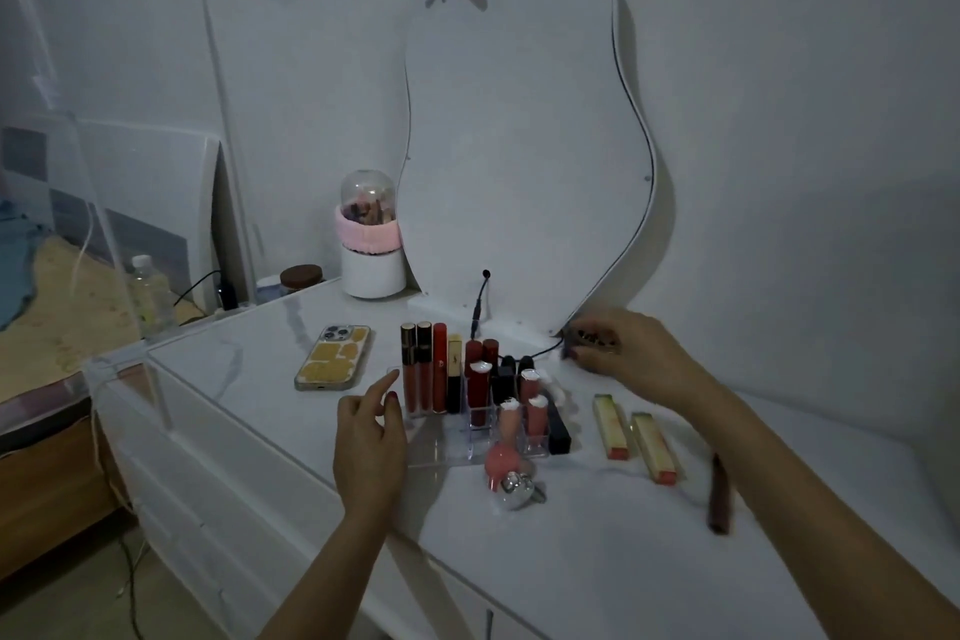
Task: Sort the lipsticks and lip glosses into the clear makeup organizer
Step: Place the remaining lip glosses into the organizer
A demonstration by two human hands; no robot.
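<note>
From the head camera, a clear makeup organizer stands on a white dresser top, in front of a wavy-edged mirror. Tall tubes stand upright along its back left: two dark-capped lip glosses, a red tube and a gold-and-black lipstick. To their right, dark red lipsticks and black-capped ones fill further compartments, and pink glosses with white caps stand at the front right. A round pink bottle with a silver cap lies on its side just in front of the organizer. Two green-and-red sticks lie flat on the dresser top to the right, and a dark brown pencil-like tube lies beyond them, blurred.

The left hand hovers beside the organizer's left edge, fingers loosely curled with the index extended, holding nothing. The right hand reaches toward the mirror's base, its fingers curled around a small dark item too blurred to name.

A phone in a yellow case lies left of the organizer, and a domed brush holder with a pink band stands behind it
</note>
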